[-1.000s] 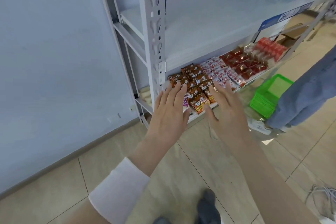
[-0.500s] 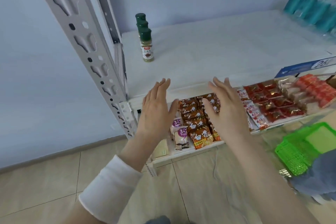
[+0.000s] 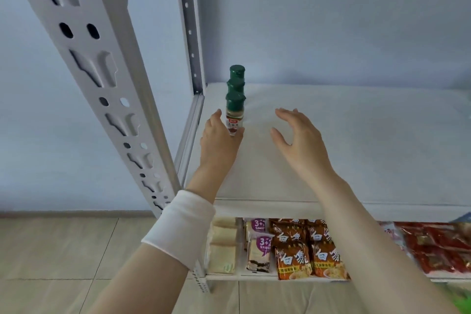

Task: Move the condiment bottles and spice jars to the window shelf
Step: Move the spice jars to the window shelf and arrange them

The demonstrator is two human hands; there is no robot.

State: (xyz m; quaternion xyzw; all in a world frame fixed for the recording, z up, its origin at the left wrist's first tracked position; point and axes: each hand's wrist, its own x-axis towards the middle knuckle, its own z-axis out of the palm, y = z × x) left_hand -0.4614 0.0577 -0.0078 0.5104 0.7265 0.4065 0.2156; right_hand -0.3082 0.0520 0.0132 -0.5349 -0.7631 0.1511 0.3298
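The left hand (image 3: 219, 139) touches the front spice jar (image 3: 235, 116) of 3 in a row on the shelf (image 3: 356, 135), fingers not closed. The right hand (image 3: 298, 136) hovers just right, released.

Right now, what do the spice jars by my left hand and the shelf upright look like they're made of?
Spice jars: bodies look like clear glass or plastic, since the tan powder shows through; I can't tell which. Their dark green caps look like moulded plastic, faintly glossy. Shelf upright: seems painted or powder-coated sheet metal, given its punched slots and smooth grey-white finish.
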